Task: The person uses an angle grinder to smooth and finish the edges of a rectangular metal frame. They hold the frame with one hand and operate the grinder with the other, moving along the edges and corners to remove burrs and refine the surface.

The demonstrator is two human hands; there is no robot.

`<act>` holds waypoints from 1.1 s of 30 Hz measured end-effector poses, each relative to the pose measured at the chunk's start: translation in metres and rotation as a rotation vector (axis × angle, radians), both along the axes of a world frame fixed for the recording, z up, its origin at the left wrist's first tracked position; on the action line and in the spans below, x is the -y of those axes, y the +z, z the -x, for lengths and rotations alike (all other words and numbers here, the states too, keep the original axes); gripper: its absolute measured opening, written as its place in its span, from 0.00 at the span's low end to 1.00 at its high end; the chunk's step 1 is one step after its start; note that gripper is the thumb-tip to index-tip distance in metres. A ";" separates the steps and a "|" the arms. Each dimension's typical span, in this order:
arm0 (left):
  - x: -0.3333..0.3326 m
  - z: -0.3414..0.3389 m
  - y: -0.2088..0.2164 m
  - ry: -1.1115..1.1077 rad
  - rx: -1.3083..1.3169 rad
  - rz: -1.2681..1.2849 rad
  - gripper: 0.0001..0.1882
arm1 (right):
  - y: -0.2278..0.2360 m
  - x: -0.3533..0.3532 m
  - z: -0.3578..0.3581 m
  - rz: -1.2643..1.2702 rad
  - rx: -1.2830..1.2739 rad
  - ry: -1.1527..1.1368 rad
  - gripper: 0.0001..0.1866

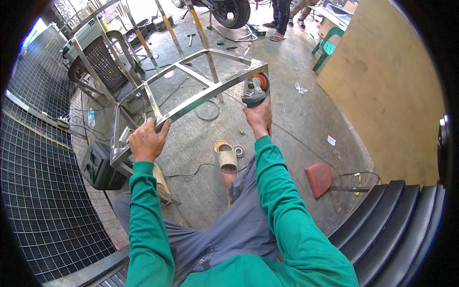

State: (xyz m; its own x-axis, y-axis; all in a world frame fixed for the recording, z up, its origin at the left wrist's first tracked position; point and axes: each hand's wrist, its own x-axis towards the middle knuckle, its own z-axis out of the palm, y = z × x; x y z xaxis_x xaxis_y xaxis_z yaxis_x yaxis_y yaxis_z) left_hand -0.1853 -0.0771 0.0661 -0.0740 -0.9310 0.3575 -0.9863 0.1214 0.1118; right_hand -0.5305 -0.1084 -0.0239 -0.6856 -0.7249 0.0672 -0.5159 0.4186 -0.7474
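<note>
My right hand [259,116] is wrapped round an angle grinder [254,91]. Its orange disc sits at the right corner of a welded metal frame [191,104]; I cannot tell whether disc and metal touch. My left hand [147,140] grips the near rail of that frame towards its left end, thumb and fingers closed over the bar. The frame is of square tube with cross bars, and its legs rise towards the far side. From the grinder a thin cord runs off to the right across the floor.
Wire mesh panels [43,167] line the left, with a black case [99,166] beside them. A plywood sheet [382,91] leans at right, near a red stool-like piece [319,180] and black slats [382,229]. Spare discs [238,151] lie by my foot. People and a motorcycle wheel [232,12] are beyond.
</note>
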 end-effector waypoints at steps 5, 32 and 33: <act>0.001 -0.002 -0.002 -0.027 -0.010 0.025 0.31 | 0.001 0.000 0.001 0.026 0.028 0.010 0.37; -0.003 -0.001 0.002 -0.009 -0.062 -0.013 0.30 | -0.009 0.016 -0.019 -0.092 0.059 -0.112 0.38; -0.003 -0.001 0.002 -0.008 -0.063 -0.016 0.30 | -0.009 0.016 -0.020 -0.095 0.059 -0.112 0.39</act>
